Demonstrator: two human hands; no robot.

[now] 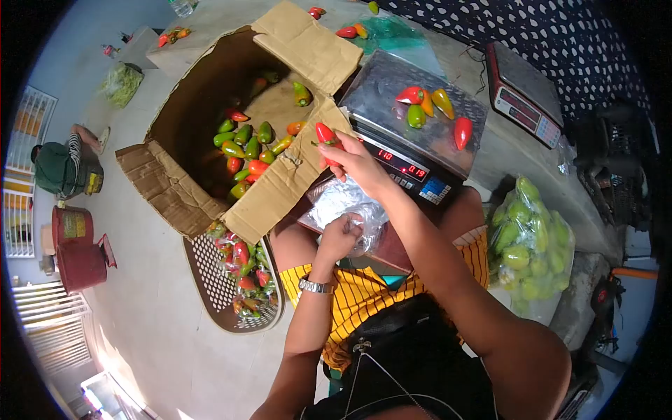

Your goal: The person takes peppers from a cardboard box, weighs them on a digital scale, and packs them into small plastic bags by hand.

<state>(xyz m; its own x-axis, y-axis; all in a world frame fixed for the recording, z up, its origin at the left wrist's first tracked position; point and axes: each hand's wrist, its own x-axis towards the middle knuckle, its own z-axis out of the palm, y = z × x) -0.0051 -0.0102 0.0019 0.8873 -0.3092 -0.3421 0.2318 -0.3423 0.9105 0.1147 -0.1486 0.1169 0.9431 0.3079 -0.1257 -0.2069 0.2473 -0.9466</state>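
Observation:
My right hand (355, 166) grips a red pepper (326, 134) above the near flap of a cardboard box (266, 203). Inside the box lie several green, orange and red peppers (252, 143). My left hand (341, 236), with a watch on its wrist, is closed on the edge of a clear plastic bag (343, 206) over my lap. Just beyond my right hand stands a digital scale (378, 91) with red lit digits. On its metal plate rest several peppers (416, 115), red, green and orange.
At the left, a perforated basket (210, 280) holds bagged peppers. A second scale (521, 98) stands at the upper right. To my right sits a plastic bag of pale green vegetables (528, 241). Another person (59, 168) is at the far left, near a red container (73, 241).

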